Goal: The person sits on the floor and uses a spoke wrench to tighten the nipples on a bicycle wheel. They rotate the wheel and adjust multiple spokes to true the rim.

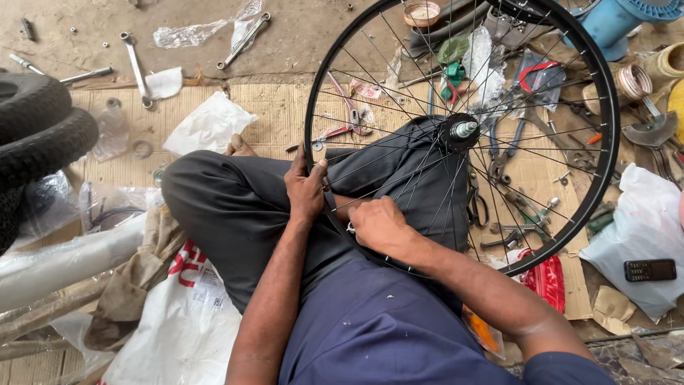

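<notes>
A black spoked bicycle wheel [605, 114] rests across my crossed legs, its hub [459, 130] above my right knee. My left hand [306, 189] grips the rim at its lower left. My right hand [377, 222] is closed near the rim's lower edge, pinching a small silvery tool [350, 228] at a spoke end. I sit on flattened cardboard [278, 107].
Black tyres [43, 135] lie at the left. Spanners [135, 68] and small nuts are scattered on the ground above. Pliers, cutters and other tools [506, 153] lie under the wheel. White plastic bags [645, 228], a black phone [650, 269] and a red packet [547, 279] sit at the right.
</notes>
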